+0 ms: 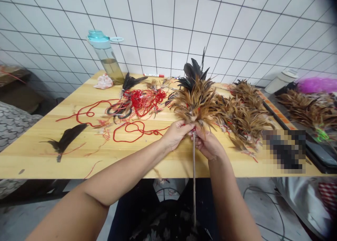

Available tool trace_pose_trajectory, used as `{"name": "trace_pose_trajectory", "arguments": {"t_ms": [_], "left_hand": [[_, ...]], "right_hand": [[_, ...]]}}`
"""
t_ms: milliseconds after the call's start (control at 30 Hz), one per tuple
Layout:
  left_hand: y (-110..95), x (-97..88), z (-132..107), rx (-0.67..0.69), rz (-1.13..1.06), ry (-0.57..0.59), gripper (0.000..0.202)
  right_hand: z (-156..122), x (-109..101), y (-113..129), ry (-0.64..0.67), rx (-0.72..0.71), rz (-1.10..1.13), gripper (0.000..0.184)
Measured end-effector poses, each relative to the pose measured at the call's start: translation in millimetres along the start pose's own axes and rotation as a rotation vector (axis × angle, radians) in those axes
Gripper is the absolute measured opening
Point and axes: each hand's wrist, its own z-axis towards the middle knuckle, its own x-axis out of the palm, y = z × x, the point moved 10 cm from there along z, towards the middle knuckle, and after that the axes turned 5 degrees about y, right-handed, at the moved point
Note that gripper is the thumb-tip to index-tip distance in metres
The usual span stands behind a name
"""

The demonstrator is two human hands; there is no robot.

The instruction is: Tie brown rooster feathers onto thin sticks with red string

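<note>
A feather duster stands upright in front of me, brown feathers below and black ones at its top. Its thin wooden stick runs down past the table edge towards my lap. My left hand pinches the lowest feathers where they meet the stick. From the other side my right hand has its fingers closed around the same spot, where a bit of red string shows. A red cord trails across the table to near my left hand. What lies between the fingertips is mostly hidden.
On the wooden table are tangled red string, scissors, a loose black feather, a water bottle, and a red marker. Brown feather bundles lie to the right, beside a phone.
</note>
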Motion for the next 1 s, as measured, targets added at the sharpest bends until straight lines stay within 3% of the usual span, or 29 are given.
{"name": "trace_pose_trajectory", "arguments": {"t_ms": [267, 600, 833, 933, 1000], "left_hand": [[-3, -5.9, 6, 0.021, 0.078, 0.021, 0.027], [-2, -3.6, 8, -0.011, 0.047, 0.052, 0.023], [-7, -4.7, 10, 0.046, 0.173, 0.046, 0.028], [-11, -12.5, 10, 0.084, 0.304, 0.004, 0.029], [-23, -19.1, 8, 0.165, 0.54, -0.073, 0.028]], "right_hand": [[8, 6, 1, 0.083, -0.026, 0.008, 0.032], [11, 11, 9, 0.126, 0.003, -0.031, 0.039], [11, 6, 14, 0.022, -0.107, -0.159, 0.042], [12, 6, 18, -0.014, -0.137, -0.193, 0.042], [13, 7, 20, -0.02, -0.133, -0.216, 0.043]]}}
